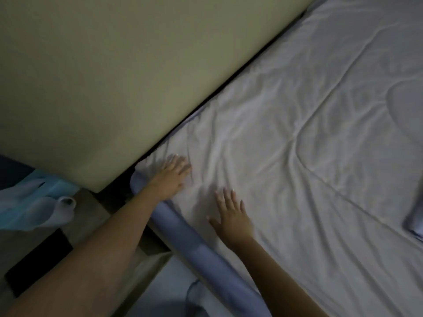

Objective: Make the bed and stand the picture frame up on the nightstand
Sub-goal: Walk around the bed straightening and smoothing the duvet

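A pale, wrinkled cover (297, 145) is spread over the bed, and its top edge reaches the beige headboard (114, 76). My left hand (171, 177) lies flat on the cover's top left corner, fingers straight and pressed to the fabric. My right hand (231, 216) rests palm down a little lower and to the right, fingers spread on the cover. A blue sheet edge (183, 236) runs along the bed's side under my left forearm. A dark flat rectangle (39, 264), possibly the picture frame, lies on the nightstand (91, 209) at the lower left.
A light blue and white cloth (34, 202) hangs at the left beside the headboard. A folded pale corner of a pillow or fabric (414, 223) shows at the right edge. The room is dim. Some crumpled fabric (194, 291) lies on the floor beside the bed.
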Tool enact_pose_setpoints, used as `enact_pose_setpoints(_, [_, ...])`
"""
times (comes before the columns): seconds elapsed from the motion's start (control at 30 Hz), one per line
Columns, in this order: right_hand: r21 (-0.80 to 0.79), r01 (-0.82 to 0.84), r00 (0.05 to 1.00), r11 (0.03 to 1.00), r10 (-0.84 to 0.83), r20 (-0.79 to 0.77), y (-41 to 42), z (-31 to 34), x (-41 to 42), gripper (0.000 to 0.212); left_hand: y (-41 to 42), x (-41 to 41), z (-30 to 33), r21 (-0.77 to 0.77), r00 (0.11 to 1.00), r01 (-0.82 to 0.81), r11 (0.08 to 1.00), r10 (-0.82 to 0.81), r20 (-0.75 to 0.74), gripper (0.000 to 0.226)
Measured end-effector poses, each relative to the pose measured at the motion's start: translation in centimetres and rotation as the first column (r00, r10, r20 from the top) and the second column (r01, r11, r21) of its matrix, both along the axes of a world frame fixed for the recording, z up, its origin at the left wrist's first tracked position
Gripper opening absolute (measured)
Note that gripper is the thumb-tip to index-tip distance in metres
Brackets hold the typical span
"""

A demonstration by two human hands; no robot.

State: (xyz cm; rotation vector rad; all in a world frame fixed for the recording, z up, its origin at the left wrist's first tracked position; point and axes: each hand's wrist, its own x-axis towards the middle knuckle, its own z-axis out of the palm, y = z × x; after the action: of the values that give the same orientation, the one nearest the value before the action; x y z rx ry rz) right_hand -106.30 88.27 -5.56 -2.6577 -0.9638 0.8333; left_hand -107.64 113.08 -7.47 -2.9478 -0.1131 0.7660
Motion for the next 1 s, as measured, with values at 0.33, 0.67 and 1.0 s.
enact_pose_setpoints(0.33, [-0.027,-0.112,0.963,0.993,0.116,0.242,6.9,-7.4,1.8,0.051,5.2,0.1,-7.4,-0.204,0.971,0.051,0.978,0.0,0.241,0.048])
enact_pose_setpoints(0.67, [-0.026,-0.152,0.978,0.988,0.154,0.139,8.3,-6.4,-1.1,0.052,7.4,-4.7,-6.6,-0.199,0.962,-0.09,0.976,0.137,0.236,0.07])
enact_pose_setpoints(1.0, [0.147,0.327,0.92,0.934,-0.35,0.178,-19.0,-4.4,0.9,0.065,-10.8,0.4,-2.1,-0.406,0.893,-0.032,0.913,0.209,0.399,0.088])
